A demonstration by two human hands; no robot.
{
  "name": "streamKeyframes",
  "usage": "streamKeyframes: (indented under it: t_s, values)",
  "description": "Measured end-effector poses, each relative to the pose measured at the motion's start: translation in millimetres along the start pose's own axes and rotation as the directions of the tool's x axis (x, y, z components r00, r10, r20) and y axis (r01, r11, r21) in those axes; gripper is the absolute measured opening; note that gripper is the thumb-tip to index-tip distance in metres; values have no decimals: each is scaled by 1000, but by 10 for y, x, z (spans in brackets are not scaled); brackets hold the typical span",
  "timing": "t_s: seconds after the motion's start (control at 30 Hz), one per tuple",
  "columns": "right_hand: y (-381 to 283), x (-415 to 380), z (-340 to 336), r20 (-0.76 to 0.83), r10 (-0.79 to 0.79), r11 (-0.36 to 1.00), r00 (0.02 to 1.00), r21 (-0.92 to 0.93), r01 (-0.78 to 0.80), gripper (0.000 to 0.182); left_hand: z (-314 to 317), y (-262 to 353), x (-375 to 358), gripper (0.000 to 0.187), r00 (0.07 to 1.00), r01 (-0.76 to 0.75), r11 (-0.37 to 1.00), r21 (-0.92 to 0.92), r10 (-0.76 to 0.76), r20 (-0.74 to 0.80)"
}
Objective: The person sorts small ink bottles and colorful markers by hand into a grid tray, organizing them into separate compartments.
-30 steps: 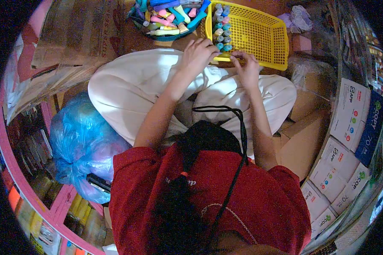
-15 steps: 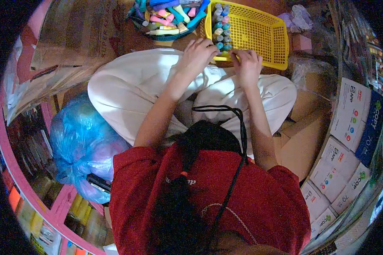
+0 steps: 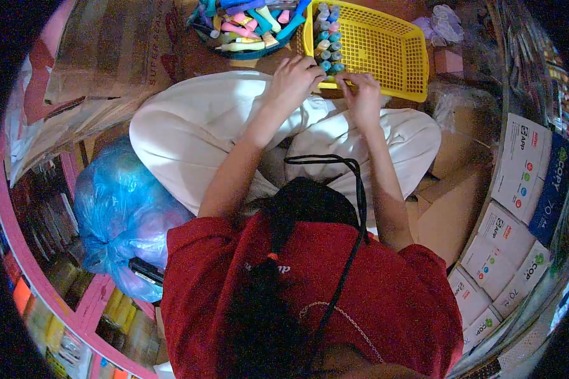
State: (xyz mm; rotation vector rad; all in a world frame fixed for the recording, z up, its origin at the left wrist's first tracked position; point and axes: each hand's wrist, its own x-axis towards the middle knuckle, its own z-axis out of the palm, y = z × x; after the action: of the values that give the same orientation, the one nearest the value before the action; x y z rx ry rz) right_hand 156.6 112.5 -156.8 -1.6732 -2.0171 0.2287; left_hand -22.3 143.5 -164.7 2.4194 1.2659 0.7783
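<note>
Two rows of small tubes or bottles (image 3: 325, 45) with coloured and clear ends stand along the left side of a yellow plastic basket (image 3: 413, 91). At the basket's near left corner, my left hand (image 3: 296, 81) has its fingers curled together over the rim, fingertips partly hidden. My right hand (image 3: 363, 96) is just to its right, thumb and fingers pinched together by the near end of the rows. Whatever lies between the fingers of either hand is too small or hidden to make out. A round dark basket (image 3: 250, 55) piled with coloured tubes (image 3: 243, 47) sits left of the yellow one.
Cardboard boxes (image 3: 107, 54) stand at the far left. A blue plastic bag (image 3: 123, 196) rests by my left knee, with pink shelving (image 3: 88, 303) beyond it. Copy-paper packs (image 3: 518, 167) are stacked on the right. A pink block (image 3: 449, 62) lies right of the yellow basket.
My right hand has shifted slightly left, closer to my left hand and the end of the tube rows. The left hand stays almost in place.
</note>
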Motion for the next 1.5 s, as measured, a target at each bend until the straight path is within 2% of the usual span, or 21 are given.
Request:
streamKeyframes:
  t_s: [0.2,0.4,0.7,1.0,1.13,1.33,1.5]
  values:
    - [10,-23,15,-14,11,1000,1000,27,-11,11,21,11,-3,13,1000,12,997,71,-12,10]
    - [4,-15,-7,16,35,998,999,48,-36,11,-5,10,5,17,996,49,997,53,-53,70]
    - [22,-2,-28,39,30,991,999,127,-35,12,-19,55,16,12,995,92,994,53,-94,42]
    - [67,-32,-21,45,73,988,996,136,-78,10,-19,59,3,16,989,131,991,10,-131,74]
    - [39,-22,-38,20,46,990,999,129,-48,11,9,73,-17,18,991,131,991,37,-132,27]
    - [17,-30,-55,115,132,976,984,157,-149,14,25,82,-18,20,993,118,990,72,-120,23]
    - [36,-31,-43,50,70,987,996,139,-76,14,0,79,-11,19,993,111,992,61,-113,27]
